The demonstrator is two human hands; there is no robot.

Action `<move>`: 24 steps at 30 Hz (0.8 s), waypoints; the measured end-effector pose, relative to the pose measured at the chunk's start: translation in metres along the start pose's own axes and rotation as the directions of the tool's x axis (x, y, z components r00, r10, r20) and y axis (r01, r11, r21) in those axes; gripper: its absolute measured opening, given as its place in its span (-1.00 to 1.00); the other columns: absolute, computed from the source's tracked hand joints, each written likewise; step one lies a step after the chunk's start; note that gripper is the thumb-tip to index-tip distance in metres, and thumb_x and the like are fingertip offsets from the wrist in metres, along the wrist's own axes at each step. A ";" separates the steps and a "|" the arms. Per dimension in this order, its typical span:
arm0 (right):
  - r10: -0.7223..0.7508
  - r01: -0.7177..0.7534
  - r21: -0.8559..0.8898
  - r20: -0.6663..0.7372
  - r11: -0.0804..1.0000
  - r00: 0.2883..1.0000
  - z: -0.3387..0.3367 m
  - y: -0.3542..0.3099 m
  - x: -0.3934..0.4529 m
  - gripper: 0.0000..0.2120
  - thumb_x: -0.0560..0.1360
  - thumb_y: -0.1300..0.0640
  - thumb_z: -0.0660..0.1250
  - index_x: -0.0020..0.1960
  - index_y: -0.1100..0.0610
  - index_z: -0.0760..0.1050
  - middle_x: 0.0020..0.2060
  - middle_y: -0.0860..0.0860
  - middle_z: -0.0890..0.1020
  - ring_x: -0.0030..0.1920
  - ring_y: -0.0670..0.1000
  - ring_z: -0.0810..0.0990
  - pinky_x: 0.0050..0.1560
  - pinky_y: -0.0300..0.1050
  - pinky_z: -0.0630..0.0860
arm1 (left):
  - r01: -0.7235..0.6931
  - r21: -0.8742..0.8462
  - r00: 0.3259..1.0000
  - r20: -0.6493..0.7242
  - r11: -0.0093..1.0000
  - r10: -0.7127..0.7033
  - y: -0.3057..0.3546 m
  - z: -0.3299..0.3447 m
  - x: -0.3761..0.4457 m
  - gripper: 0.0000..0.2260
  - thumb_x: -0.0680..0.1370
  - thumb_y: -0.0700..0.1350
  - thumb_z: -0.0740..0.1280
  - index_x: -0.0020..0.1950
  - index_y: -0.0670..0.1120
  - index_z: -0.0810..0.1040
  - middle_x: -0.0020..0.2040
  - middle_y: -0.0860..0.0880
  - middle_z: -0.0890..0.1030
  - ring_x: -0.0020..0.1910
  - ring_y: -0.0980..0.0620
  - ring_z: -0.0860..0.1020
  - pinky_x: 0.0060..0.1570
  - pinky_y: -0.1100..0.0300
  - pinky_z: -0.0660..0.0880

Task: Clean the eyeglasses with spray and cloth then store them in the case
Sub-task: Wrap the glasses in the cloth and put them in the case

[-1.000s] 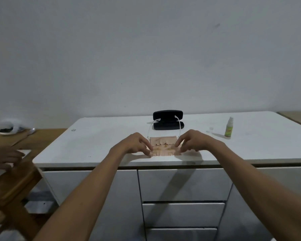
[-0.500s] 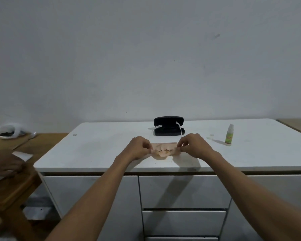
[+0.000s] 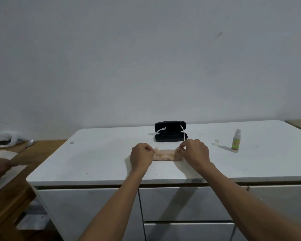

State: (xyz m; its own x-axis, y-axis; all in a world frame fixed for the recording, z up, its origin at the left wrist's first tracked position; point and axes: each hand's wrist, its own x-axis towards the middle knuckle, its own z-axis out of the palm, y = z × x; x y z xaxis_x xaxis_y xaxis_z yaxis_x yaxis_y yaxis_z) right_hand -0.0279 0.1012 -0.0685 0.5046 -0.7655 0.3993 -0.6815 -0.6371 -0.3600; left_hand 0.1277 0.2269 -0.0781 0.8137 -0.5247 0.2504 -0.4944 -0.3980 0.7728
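White counter against a plain grey wall. Left hand and right hand: fingers curled, each pinching one end of a pinkish cloth stretched between them on the counter. Glasses at the cloth's far edge; only the two thin white arms show clearly (lenses hard to make out). Black case lies open just beyond. Spray bottle stands upright to the right, a small cap near it.

Both hands on cloth (case behind)
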 end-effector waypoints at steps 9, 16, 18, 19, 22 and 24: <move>-0.126 0.191 0.182 -0.321 0.965 0.939 0.003 0.003 -0.010 -0.83 0.52 -0.03 0.45 -0.16 0.05 0.62 -0.49 -0.05 0.61 -0.43 0.07 0.61 -0.38 -0.17 0.41 | -0.126 0.070 0.990 -0.061 0.990 0.131 -0.001 0.000 0.005 -0.78 0.51 -0.02 0.46 0.05 -0.03 0.49 -0.12 0.00 0.58 -0.15 -0.03 0.56 -0.20 0.15 0.40; 0.025 0.092 0.429 -0.260 0.899 0.965 -0.001 0.006 -0.009 -0.77 0.50 0.04 0.45 0.12 0.02 0.53 -0.12 -0.11 0.65 -0.24 -0.03 0.63 -0.19 -0.08 0.54 | -0.224 -0.058 0.974 -0.050 0.973 0.221 -0.010 -0.006 0.004 -0.84 0.53 -0.23 0.41 0.03 -0.01 0.56 -0.15 0.06 0.62 -0.20 0.01 0.60 -0.18 0.12 0.57; 0.040 0.066 0.434 -0.231 0.898 0.972 0.000 0.005 -0.008 -0.87 0.55 0.06 0.41 0.09 0.02 0.58 -0.16 -0.12 0.66 -0.23 -0.01 0.66 -0.14 -0.05 0.57 | -0.255 -0.063 0.966 -0.051 0.965 0.253 -0.010 -0.007 0.003 -0.86 0.55 -0.26 0.38 -0.02 -0.02 0.59 -0.17 0.03 0.64 -0.21 0.01 0.60 -0.23 0.19 0.51; 0.048 0.056 0.436 -0.225 0.898 0.973 0.000 0.004 -0.008 -0.92 0.56 0.08 0.40 0.05 0.03 0.60 -0.20 -0.12 0.66 -0.23 0.00 0.67 -0.13 -0.04 0.58 | -0.266 -0.059 0.964 -0.045 0.962 0.263 -0.010 -0.008 0.004 -0.86 0.55 -0.26 0.37 -0.03 -0.01 0.60 -0.16 0.02 0.65 -0.21 0.02 0.60 -0.24 0.22 0.48; 0.052 0.052 0.434 -0.223 0.899 0.973 -0.001 0.001 -0.006 -0.94 0.58 0.10 0.40 0.02 0.04 0.64 -0.23 -0.09 0.67 -0.25 -0.02 0.65 -0.13 -0.03 0.60 | -0.273 -0.038 0.962 -0.027 0.961 0.272 -0.011 -0.009 0.006 -0.87 0.56 -0.24 0.36 -0.02 -0.01 0.61 -0.16 0.02 0.65 -0.21 0.02 0.59 -0.25 0.22 0.45; 0.048 0.051 0.439 -0.212 0.897 0.976 -0.003 0.000 -0.004 -0.93 0.57 0.08 0.42 0.02 0.04 0.66 -0.20 -0.06 0.71 -0.23 -0.03 0.66 -0.12 -0.03 0.62 | -0.287 -0.013 0.958 -0.012 0.958 0.287 -0.013 -0.009 0.008 -0.87 0.57 -0.23 0.35 -0.01 -0.01 0.61 -0.16 0.02 0.65 -0.21 0.00 0.58 -0.22 0.18 0.47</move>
State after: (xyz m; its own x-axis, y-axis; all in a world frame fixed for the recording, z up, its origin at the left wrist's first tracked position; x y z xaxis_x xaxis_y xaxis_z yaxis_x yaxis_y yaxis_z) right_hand -0.0312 0.1051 -0.0680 0.3472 -0.7586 0.5514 -0.3531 -0.6504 -0.6725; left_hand 0.1430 0.2349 -0.0806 0.6412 -0.6077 0.4685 -0.7032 -0.2209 0.6758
